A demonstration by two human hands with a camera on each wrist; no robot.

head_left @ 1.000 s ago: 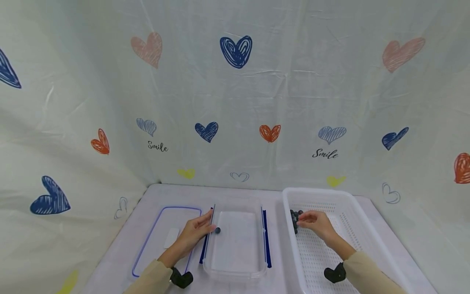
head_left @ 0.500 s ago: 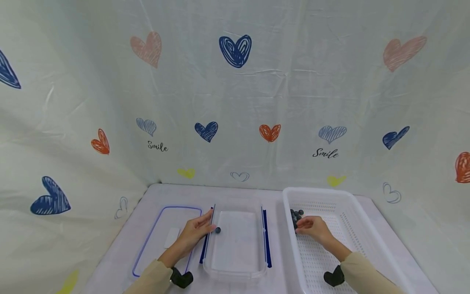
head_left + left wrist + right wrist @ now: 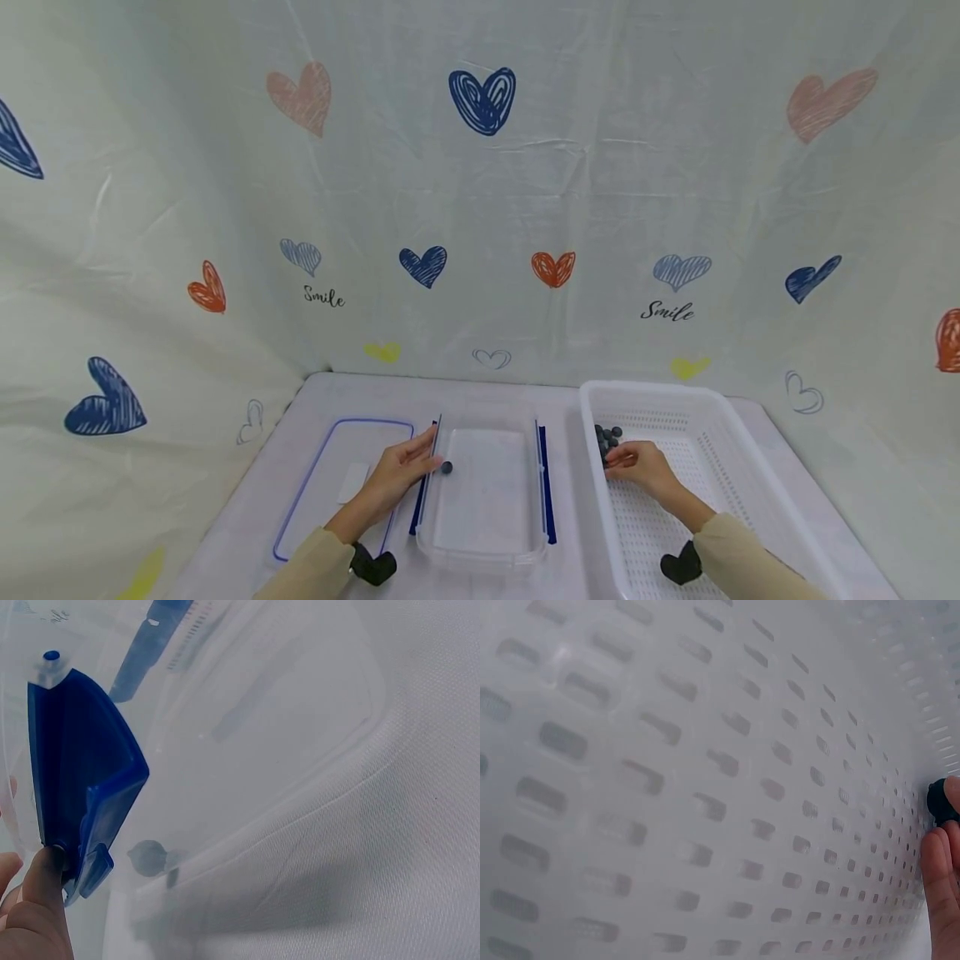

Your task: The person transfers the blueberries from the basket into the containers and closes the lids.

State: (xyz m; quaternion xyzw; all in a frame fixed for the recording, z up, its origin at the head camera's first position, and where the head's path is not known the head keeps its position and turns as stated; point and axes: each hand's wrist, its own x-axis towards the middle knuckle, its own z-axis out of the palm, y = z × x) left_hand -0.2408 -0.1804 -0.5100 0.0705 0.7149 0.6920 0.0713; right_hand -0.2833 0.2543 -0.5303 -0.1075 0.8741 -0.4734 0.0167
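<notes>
A clear plastic container (image 3: 480, 500) with blue side latches stands in the middle of the table. My left hand (image 3: 393, 479) holds its left side, thumb at the rim; in the left wrist view a fingertip (image 3: 54, 859) touches the end of the hanging blue latch (image 3: 86, 765). One blueberry (image 3: 447, 468) lies inside by the left wall. My right hand (image 3: 641, 468) reaches into the white basket (image 3: 731, 492), where several blueberries (image 3: 606, 435) are bunched along the left wall. In the right wrist view it pinches a dark blueberry (image 3: 938, 801) close to the basket wall.
A clear lid with a blue seal (image 3: 300, 500) lies flat left of the container, partly behind my left forearm. The basket's tall rim (image 3: 596, 500) stands right of the container. A heart-printed sheet (image 3: 480, 192) hangs behind the table.
My right hand has dropped slightly and its fingers have closed in on the blueberries by the basket's left wall. My left hand stays on the container.
</notes>
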